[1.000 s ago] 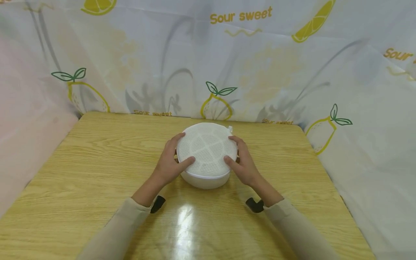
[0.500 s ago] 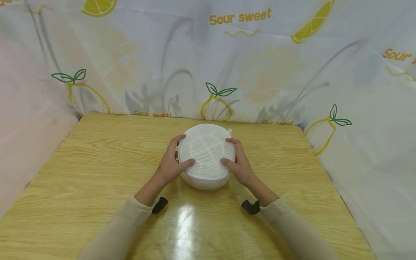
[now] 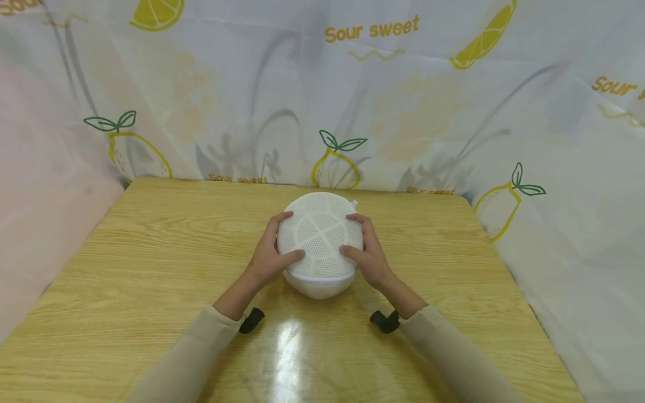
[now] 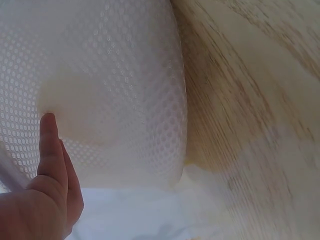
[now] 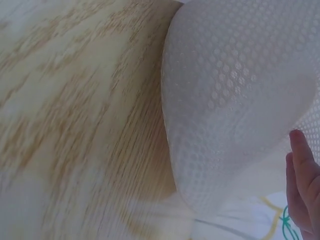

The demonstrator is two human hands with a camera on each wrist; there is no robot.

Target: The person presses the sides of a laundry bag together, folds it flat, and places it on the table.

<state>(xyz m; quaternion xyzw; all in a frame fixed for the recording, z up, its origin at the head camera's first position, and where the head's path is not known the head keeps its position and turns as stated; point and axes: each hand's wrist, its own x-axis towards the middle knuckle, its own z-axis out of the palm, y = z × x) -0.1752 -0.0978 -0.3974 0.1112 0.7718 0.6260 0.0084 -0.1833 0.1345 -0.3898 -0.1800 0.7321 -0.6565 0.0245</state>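
Observation:
A round white mesh laundry bag with a zipped rim sits mid-table in the head view. My left hand grips its left side, thumb on the mesh top and fingers round the side. On the opposite side my right hand holds it the same way. Close up in the left wrist view, fingers press against the mesh wall. The right wrist view has fingers against the bag's honeycomb mesh. A small tab sticks out at the bag's back right.
The wood-grain table spreads around the bag, with glare near its front. Behind it hangs a white cloth printed with lemons and lettering. Black wrist mounts show under both beige sleeves.
Both hands have moved slightly inward. The bag looks narrower between them, its front lower part bulging a little further toward me.

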